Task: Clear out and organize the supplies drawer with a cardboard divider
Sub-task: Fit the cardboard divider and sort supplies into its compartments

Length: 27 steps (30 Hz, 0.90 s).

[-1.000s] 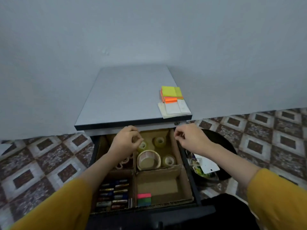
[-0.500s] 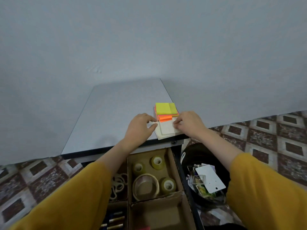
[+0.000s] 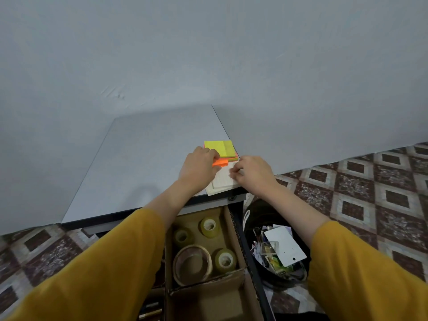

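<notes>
Now your left grip (image 3: 199, 167) curls round the left edge of the sticky notes (image 3: 222, 148), yellow over orange, at the right front corner of the desk (image 3: 143, 158). Your right grip (image 3: 252, 172) pinches the white pad (image 3: 223, 181) beneath them. Below, the cardboard divider (image 3: 208, 284) holds tape rolls (image 3: 208, 225).

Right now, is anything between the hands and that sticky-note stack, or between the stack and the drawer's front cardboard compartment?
Nothing visible. The left hand and right hand both hold the sticky-note stack on the cabinet top. The front cardboard compartment lies open below; the tape rolls sit in the compartment behind it.
</notes>
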Each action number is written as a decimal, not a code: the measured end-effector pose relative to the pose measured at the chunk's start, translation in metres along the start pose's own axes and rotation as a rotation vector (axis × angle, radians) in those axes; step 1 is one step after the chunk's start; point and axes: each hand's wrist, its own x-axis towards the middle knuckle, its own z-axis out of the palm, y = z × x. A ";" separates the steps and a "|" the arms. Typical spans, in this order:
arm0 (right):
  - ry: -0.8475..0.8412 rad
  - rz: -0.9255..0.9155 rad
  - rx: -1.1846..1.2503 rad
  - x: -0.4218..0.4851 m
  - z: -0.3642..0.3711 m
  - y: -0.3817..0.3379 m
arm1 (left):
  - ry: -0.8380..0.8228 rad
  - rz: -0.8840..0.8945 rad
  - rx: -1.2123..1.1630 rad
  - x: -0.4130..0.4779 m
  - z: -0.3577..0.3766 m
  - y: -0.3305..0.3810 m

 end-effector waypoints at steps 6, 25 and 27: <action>0.014 -0.002 0.017 -0.001 0.001 0.000 | -0.012 0.001 0.052 0.003 -0.003 -0.001; 0.028 0.005 0.038 -0.001 0.004 0.002 | 0.018 -0.007 0.046 0.000 0.001 0.005; 0.025 0.007 0.036 -0.001 0.004 0.001 | 0.016 -0.039 0.014 -0.001 0.001 0.006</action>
